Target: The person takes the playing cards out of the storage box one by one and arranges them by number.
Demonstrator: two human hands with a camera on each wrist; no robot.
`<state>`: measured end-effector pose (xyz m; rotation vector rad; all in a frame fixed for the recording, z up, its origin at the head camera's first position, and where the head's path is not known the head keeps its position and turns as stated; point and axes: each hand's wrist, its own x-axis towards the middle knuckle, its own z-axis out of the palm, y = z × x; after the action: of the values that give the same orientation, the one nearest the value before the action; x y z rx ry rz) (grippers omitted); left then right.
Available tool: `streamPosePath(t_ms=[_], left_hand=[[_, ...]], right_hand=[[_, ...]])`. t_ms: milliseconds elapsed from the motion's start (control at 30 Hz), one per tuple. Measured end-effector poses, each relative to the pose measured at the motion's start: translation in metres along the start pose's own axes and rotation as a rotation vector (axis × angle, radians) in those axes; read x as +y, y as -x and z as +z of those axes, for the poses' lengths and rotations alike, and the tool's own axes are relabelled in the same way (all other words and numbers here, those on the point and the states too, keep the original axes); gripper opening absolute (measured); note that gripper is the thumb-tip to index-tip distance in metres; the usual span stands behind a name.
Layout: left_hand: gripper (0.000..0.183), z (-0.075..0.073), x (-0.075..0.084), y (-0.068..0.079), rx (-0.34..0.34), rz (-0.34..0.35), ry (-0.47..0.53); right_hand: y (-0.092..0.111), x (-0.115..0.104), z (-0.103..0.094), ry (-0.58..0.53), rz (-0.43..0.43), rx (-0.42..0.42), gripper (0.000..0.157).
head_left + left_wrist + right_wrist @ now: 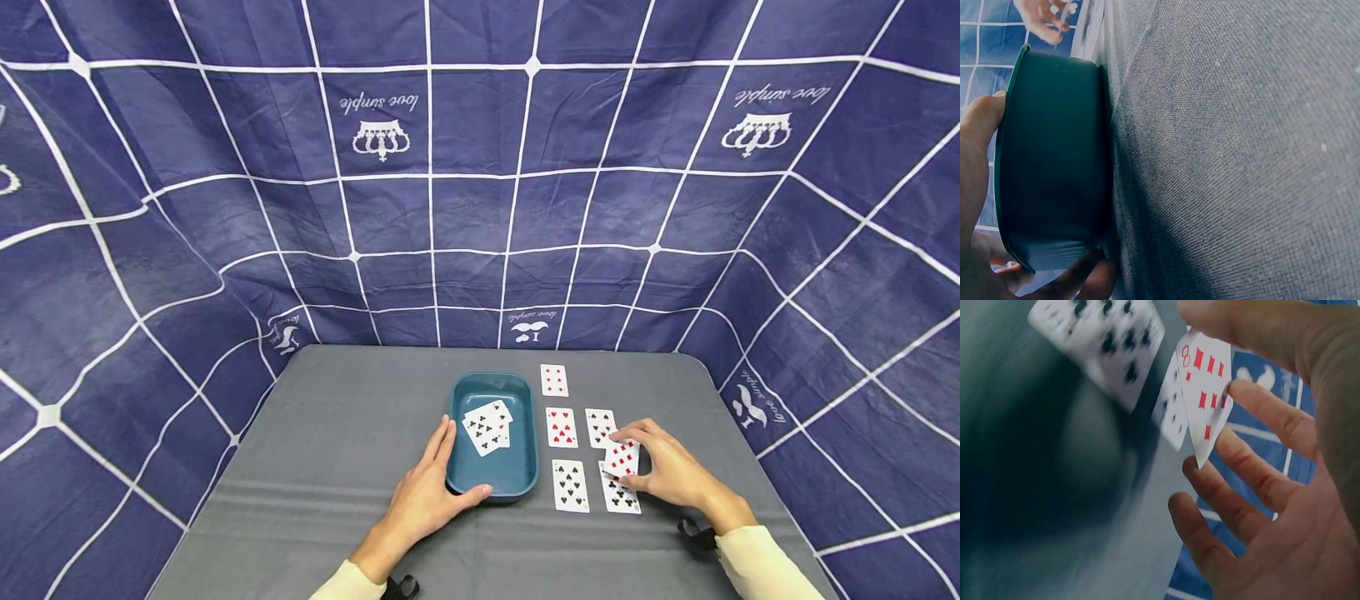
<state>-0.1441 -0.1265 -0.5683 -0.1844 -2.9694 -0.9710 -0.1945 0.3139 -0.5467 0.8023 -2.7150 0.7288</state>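
My left hand (429,490) rests against the near left corner of a teal plastic tray (532,433). Its straight fingers lie along the left wall, and the thumb touches the near rim. Inside the tray are overlapping black-suit playing cards (487,427). Between thumb and index finger my right hand (671,468) pinches an eight of diamonds (1207,394), held tilted above the table. Below it lies a clubs card (621,497), partly covered; another black-suit card (598,427) lies just behind. The right hand's other fingers (1200,534) are spread apart from the card.
Right of the tray, a diamonds card (554,380), a hearts card (562,427) and a spades card (571,486) lie face up in a column. A grey cloth (337,417) covers the table. Blue checked fabric (480,217) hangs behind it and at both sides.
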Motion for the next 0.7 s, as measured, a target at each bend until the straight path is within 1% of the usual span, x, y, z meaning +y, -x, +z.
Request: streamPosePath(t_ms=[100,367,567,700], left_hand=[[0.131,0.001,0.0,0.0,0.004,-0.004,0.002],[0.131,0.001,-0.001,0.0,0.004,0.001,-0.003],[0.131,-0.001,0.001,0.001,0.007,0.0,0.002],[0.131,-0.001,0.001,0.001,0.006,-0.004,0.004]], right_hand=[[0.011,0.013,-0.004,-0.017,-0.022,-0.001,0.064],[0.036,0.04,-0.012,-0.016,-0.062,-0.063,0.062],[0.047,0.053,-0.017,0.0,-0.089,-0.098,0.065],[0.05,0.058,-0.021,0.004,-0.095,-0.114,0.067]])
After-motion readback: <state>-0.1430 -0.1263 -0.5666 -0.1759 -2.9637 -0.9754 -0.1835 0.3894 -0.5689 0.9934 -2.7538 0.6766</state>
